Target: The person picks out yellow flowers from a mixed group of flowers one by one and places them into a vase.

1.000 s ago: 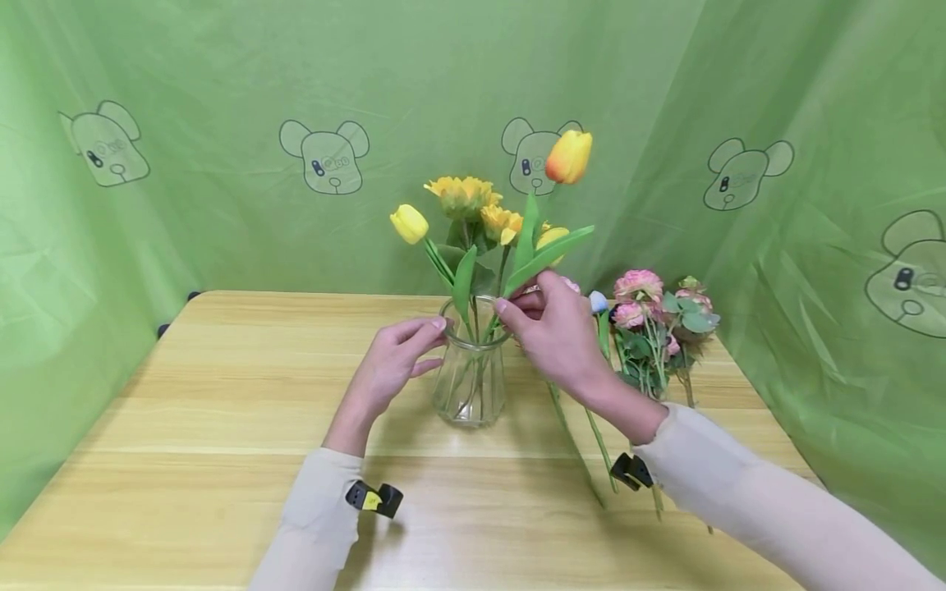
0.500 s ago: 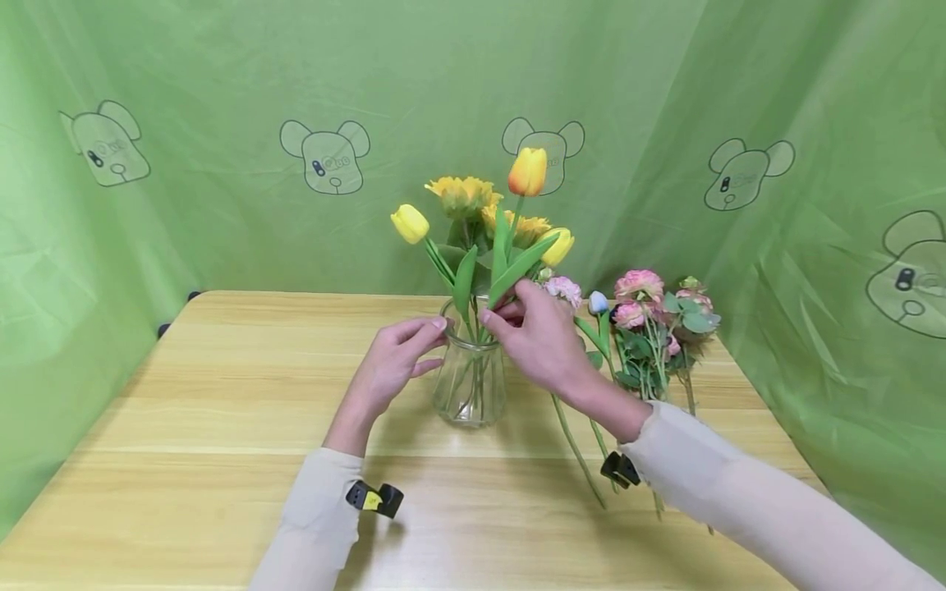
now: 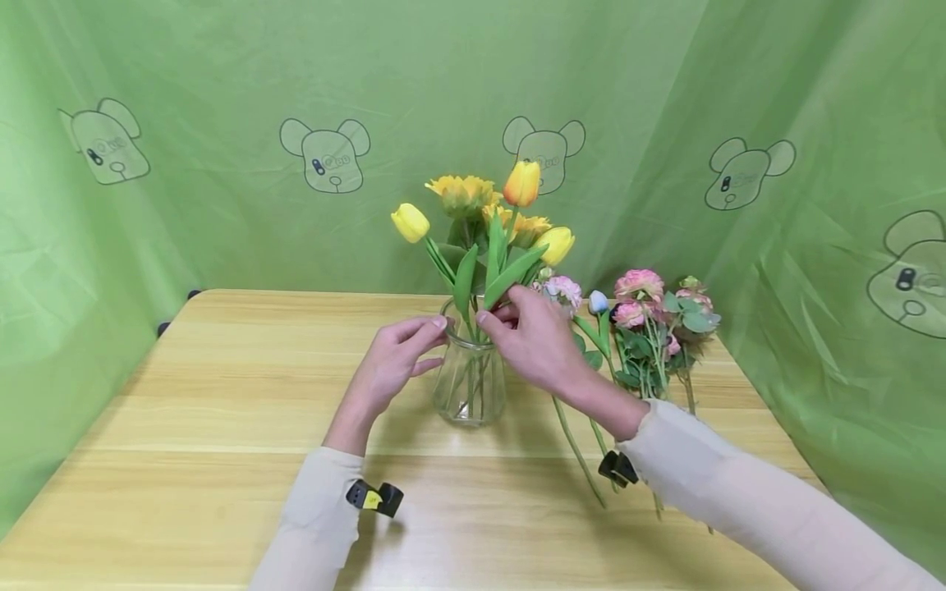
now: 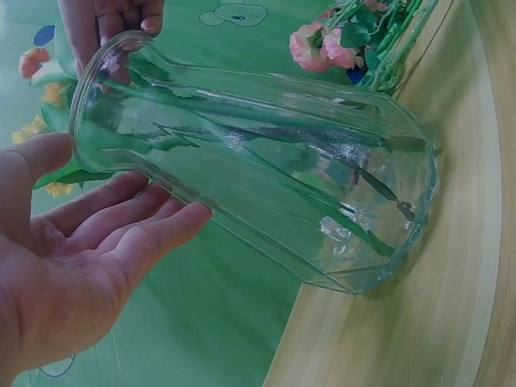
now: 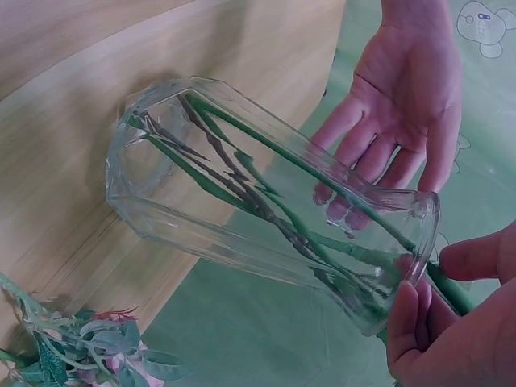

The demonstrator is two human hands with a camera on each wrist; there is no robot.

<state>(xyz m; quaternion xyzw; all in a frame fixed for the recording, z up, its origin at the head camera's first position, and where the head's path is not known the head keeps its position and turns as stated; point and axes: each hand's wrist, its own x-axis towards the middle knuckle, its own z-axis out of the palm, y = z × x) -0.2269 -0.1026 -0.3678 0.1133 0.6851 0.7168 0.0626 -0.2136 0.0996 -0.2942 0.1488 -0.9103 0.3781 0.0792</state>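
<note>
A clear glass vase (image 3: 469,382) stands upright on the table, with several stems inside. My left hand (image 3: 399,357) holds it lightly at the neck; in the left wrist view the thumb lies at the rim and the fingers (image 4: 153,230) run along the neck. Over the mouth, my right hand (image 3: 543,341) pinches the green stem (image 5: 447,290) of an orange-yellow tulip (image 3: 521,184), its stem in the vase. Yellow tulips (image 3: 410,223) and yellow sunflower-like blooms (image 3: 464,195) rise from the vase. Part of the rim is hidden behind my right fingers.
To the right of the vase lie a pale blue tulip (image 3: 598,303), a light pink flower (image 3: 563,291) and several pink flowers (image 3: 639,286) with long stems. A green curtain (image 3: 414,74) surrounds the wooden table (image 3: 222,427).
My right hand has moved left and slightly down with the orange-yellow tulip, which now stands lower among the other flowers. The left hand and the vase have stayed in place.
</note>
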